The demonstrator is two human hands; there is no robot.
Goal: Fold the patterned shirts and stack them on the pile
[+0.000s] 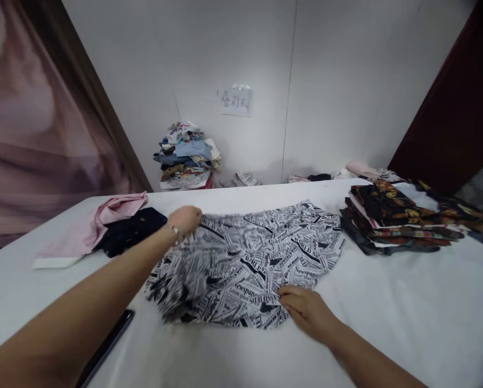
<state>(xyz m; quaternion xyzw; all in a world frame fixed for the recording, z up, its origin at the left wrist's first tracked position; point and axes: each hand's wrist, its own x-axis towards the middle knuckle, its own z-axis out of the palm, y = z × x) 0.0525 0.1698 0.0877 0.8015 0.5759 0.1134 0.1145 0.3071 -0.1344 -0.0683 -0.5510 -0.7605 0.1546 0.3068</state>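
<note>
Fingers of the left hand [185, 220] were closed on the far edge of a newspaper-print shirt [261, 264], while the right hand [308, 312] pinched its near edge, right of the middle. The shirt lay spread on the white table [407, 312] between the two hands, its cloth running leftward below the left fingers into a bunched, blurred heap and rightward past the right fingertips. A bracelet [176, 233] circled the left wrist. Beneath the left forearm, partly hidden, was a dark, phone-like slab [108, 345]. To the shirt's left a pink garment [88, 231] lay against a navy garment [132, 231]; to its right, just beside it, the table bore a stack of folded clothes [403, 221], a dark floral piece on top. Beyond the table's far edge rose a clothes pile [187, 156], with a handwritten paper sign [236, 101] on the pale wall [338, 81] above, to its right.
</note>
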